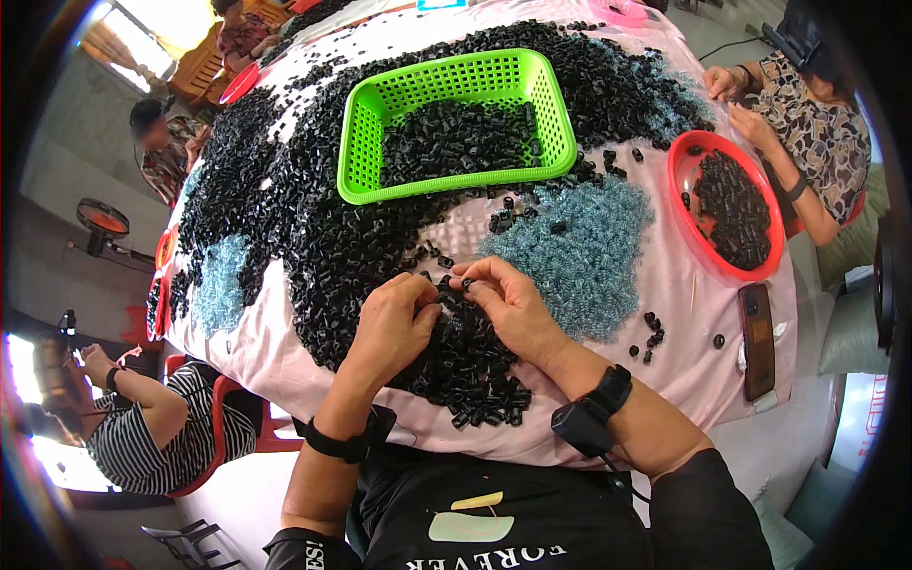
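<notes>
My right hand (508,309) pinches a small black plastic piece (466,284) between thumb and fingertips. Close beside it on the left, my left hand (391,318) has its fingers curled in; whatever it may hold is hidden. Both hands are over a spread of loose black plastic pieces (470,380), which runs down toward the table's near edge. Right of my right hand lies a heap of small clear bluish pieces (589,256). Beyond my hands, a green plastic basket (456,182) contains many more of the black pieces.
A red oval basin (774,237) of black pieces is at the right, with a phone (757,342) nearer me. Another bluish heap (220,285) lies left on the pink tablecloth (256,356). Co-workers sit around the table, including a person in stripes (176,418) at left.
</notes>
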The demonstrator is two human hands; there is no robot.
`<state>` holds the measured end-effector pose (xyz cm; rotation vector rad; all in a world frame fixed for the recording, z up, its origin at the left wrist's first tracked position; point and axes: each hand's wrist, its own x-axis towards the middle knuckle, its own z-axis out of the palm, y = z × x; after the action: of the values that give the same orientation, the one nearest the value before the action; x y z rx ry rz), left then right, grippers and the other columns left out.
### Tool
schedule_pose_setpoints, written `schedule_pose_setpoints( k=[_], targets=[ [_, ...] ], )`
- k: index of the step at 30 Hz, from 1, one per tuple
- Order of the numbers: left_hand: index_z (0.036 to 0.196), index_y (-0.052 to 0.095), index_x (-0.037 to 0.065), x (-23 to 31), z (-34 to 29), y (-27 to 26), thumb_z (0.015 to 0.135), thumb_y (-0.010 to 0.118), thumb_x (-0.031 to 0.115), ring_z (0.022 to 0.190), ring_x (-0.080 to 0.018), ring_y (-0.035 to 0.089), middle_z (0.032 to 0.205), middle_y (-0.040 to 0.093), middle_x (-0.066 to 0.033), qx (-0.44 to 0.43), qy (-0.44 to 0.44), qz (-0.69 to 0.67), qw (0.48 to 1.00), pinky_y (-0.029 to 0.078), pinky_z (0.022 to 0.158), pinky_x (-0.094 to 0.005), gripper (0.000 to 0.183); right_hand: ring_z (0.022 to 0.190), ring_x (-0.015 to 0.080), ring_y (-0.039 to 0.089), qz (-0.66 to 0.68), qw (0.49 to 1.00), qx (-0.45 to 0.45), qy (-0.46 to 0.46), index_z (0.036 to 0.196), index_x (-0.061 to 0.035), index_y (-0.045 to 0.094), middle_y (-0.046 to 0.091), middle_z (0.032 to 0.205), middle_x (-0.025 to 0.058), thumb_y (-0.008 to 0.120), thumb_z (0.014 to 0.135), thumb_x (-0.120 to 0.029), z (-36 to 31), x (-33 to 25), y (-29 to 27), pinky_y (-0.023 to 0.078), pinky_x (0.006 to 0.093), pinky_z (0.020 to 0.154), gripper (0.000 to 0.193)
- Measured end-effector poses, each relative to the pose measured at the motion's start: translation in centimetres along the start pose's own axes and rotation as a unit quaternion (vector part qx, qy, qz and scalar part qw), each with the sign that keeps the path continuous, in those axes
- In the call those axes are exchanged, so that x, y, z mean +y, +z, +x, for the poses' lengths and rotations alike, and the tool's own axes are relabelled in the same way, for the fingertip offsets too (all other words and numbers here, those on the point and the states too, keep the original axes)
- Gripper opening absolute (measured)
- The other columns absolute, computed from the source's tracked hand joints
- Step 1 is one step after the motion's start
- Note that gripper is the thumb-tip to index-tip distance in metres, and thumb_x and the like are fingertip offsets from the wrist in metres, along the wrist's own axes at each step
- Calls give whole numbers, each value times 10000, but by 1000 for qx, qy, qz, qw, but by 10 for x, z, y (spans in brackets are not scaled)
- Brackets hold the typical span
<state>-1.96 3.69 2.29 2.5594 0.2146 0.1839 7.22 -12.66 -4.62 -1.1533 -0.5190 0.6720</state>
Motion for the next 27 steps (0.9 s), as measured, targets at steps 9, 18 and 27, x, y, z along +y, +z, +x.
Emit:
schedule_pose_setpoints(
  k=[9, 18, 27],
  targets=[
    [940, 680, -13, 21, 5, -6, 847, 725, 49, 743, -243, 665, 829, 671, -131, 15, -6, -19, 1000, 520, 674, -343, 121, 925, 117, 692, -21, 998, 29, -45, 1103, 14, 647, 715, 990, 62, 606, 996, -38, 1, 9, 1, 554, 263, 844, 126],
    [936, 687, -24, 26, 4, 1, 888, 667, 14, 760, -347, 692, 858, 687, -184, 54, 75, 4, 996, 529, 671, -372, 65, 897, 122, 689, 34, 999, 26, -6, 1125, 14, 641, 698, 981, 52, 593, 1006, -23, 0, 5, 3, 564, 256, 812, 134],
    [1010, 710, -16, 30, 6, 1, 890, 697, 56, 811, -182, 712, 860, 715, -89, 32, -58, -121, 990, 550, 731, -304, 140, 864, 99, 674, 68, 997, 21, 17, 1109, 12, 657, 698, 955, 40, 596, 1016, -39, -2, -4, 1, 550, 223, 758, 122]
  ],
)
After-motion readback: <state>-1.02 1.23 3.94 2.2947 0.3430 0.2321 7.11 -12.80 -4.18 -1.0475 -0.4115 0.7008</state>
